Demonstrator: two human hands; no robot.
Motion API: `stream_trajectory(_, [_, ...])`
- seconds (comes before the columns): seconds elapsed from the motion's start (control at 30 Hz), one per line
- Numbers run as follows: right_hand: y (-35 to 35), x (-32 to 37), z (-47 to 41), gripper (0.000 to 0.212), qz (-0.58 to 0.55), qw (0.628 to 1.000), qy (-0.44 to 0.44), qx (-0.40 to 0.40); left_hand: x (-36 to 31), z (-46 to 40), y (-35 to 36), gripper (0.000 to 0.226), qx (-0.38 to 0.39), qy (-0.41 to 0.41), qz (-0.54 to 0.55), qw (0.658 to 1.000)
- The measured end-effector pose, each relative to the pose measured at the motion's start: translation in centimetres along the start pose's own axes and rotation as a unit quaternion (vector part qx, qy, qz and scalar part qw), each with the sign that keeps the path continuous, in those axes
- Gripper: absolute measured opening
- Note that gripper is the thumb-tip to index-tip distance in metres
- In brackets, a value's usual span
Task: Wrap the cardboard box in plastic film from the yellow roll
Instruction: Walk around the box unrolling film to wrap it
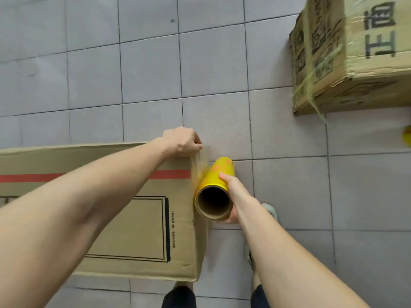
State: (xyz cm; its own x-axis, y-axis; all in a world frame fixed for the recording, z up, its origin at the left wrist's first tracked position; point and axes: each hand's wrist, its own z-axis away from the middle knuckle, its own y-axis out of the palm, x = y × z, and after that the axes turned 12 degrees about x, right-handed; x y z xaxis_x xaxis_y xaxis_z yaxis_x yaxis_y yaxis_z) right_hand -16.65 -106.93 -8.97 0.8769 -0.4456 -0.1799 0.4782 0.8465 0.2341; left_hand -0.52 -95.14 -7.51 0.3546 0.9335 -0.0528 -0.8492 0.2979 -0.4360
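A large flat cardboard box [124, 218] with a red stripe and a black printed frame lies on the tiled floor at the lower left. My left hand [182, 142] rests closed at the box's far right corner, pinching the end of the plastic film [199, 167]. The film stretches from that corner down to the yellow roll [216, 181], which hangs just off the box's right edge. My right hand [233, 190] grips the roll around its side, with the open cardboard core facing me.
A second cardboard box [347, 56] with black printing and film strands on it stands at the upper right. A small yellow object [407, 136] shows at the right edge. My shoe [270, 210] and legs are below the roll. Grey floor tiles [89, 74] lie beyond.
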Motion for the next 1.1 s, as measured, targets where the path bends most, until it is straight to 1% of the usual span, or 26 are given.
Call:
stream_trajectory(0.07, [-0.4, -2.2, 1.8, 0.089, -0.066, 0.998, 0.012, 0.017, 0.0, -0.1, -0.2, 0.034, -0.012, -0.009, 0.001, 1.000])
stream_trajectory(0.1, [-0.8, -3.5, 2.2, 0.078, -0.093, 0.995, 0.019, 0.028, -0.1, -0.2, -0.2, 0.036, -0.010, -0.011, 0.000, 1.000])
stream_trajectory(0.13, [-1.3, -4.9, 1.8, 0.071, -0.133, 0.990, 0.026, 0.046, -0.1, -0.4, -0.2, 0.036, -0.012, -0.010, -0.002, 1.000])
stream_trajectory(0.2, [-1.7, -6.7, 1.4, 0.064, -0.232, 0.969, 0.036, 0.070, -0.1, -0.5, 0.0, 0.036, -0.018, -0.003, -0.009, 1.000])
stream_trajectory(0.23, [-1.5, -7.0, 1.9, 0.061, -0.253, 0.964, 0.036, 0.073, -0.1, -0.5, 0.0, 0.035, -0.023, 0.000, -0.015, 1.000])
stream_trajectory(0.27, [-1.4, -7.0, 1.7, 0.058, -0.248, 0.967, 0.020, 0.060, -0.1, -0.5, 0.0, 0.035, -0.028, 0.003, -0.033, 0.999])
stream_trajectory(0.3, [-1.1, -6.8, 2.0, 0.055, -0.210, 0.977, -0.003, 0.032, -0.2, -0.6, 0.0, 0.034, -0.033, 0.009, -0.065, 0.997])
stream_trajectory(0.33, [-1.0, -6.5, 1.7, 0.052, -0.142, 0.989, -0.039, -0.020, -0.3, -0.5, 0.0, 0.034, -0.033, 0.018, -0.114, 0.993])
stream_trajectory(0.37, [-1.0, -6.1, 1.3, 0.055, -0.061, 0.992, -0.079, -0.080, -0.5, -0.4, -0.1, 0.035, -0.031, 0.033, -0.171, 0.984])
stream_trajectory(0.4, [-1.3, -5.5, 0.4, 0.056, 0.026, 0.984, -0.122, -0.127, -0.8, -0.4, -0.3, 0.036, -0.027, 0.051, -0.225, 0.973])
stream_trajectory(0.47, [-0.9, -3.9, 0.4, 0.046, 0.113, 0.965, -0.157, -0.177, -1.8, -0.6, -0.6, 0.039, -0.001, 0.099, -0.302, 0.948])
stream_trajectory(0.5, [-0.5, -3.2, 0.9, 0.046, 0.145, 0.956, -0.161, -0.199, -2.4, -0.7, -0.5, 0.042, 0.016, 0.118, -0.334, 0.935])
stream_trajectory(0.57, [0.7, -2.1, 2.4, 0.052, 0.198, 0.947, -0.156, -0.201, -3.6, -1.1, 0.3, 0.049, 0.068, 0.134, -0.405, 0.902])
stream_trajectory(0.63, [1.6, -1.7, 2.8, 0.059, 0.223, 0.951, -0.142, -0.162, -3.8, -1.6, 1.9, 0.058, 0.145, 0.115, -0.492, 0.851])
stream_trajectory(0.67, [1.9, -2.0, 2.9, 0.067, 0.243, 0.951, -0.130, -0.142, -3.6, -1.7, 2.5, 0.064, 0.178, 0.095, -0.526, 0.826])
stream_trajectory(0.7, [1.9, -2.5, 2.8, 0.079, 0.254, 0.953, -0.112, -0.120, -3.3, -1.8, 2.8, 0.065, 0.189, 0.079, -0.550, 0.809])
stream_trajectory(0.73, [1.7, -3.2, 2.9, 0.087, 0.252, 0.958, -0.090, -0.100, -3.3, -1.7, 2.7, 0.063, 0.186, 0.067, -0.565, 0.801])
stream_trajectory(0.77, [1.3, -4.0, 2.7, 0.085, 0.216, 0.970, -0.080, -0.076, -3.3, -1.7, 2.6, 0.061, 0.180, 0.058, -0.569, 0.800])
stream_trajectory(0.83, [0.3, -6.5, 2.9, 0.060, 0.100, 0.992, -0.077, -0.021, -3.3, -1.6, 2.5, 0.066, 0.180, 0.042, -0.563, 0.806])
stream_trajectory(0.87, [-0.4, -8.0, 3.0, 0.053, 0.043, 0.996, -0.078, -0.011, -3.3, -1.6, 2.6, 0.068, 0.179, 0.036, -0.566, 0.804])
stream_trajectory(0.93, [-2.1, -11.0, 2.4, 0.056, -0.061, 0.995, -0.081, -0.026, -3.2, -1.6, 2.6, 0.068, 0.172, 0.027, -0.569, 0.804])
stream_trajectory(0.97, [-2.8, -12.5, 1.8, 0.058, -0.109, 0.991, -0.073, -0.024, -3.4, -1.5, 2.6, 0.066, 0.167, 0.026, -0.557, 0.813])
stream_trajectory(1.07, [-3.1, -16.4, 1.6, 0.060, -0.203, 0.978, -0.041, -0.008, -3.6, -0.9, 2.8, 0.066, 0.153, 0.016, -0.541, 0.827])
stream_trajectory(1.1, [-3.2, -17.4, 1.3, 0.058, -0.220, 0.975, -0.039, -0.010, -3.6, -0.6, 3.0, 0.068, 0.143, 0.013, -0.549, 0.824])
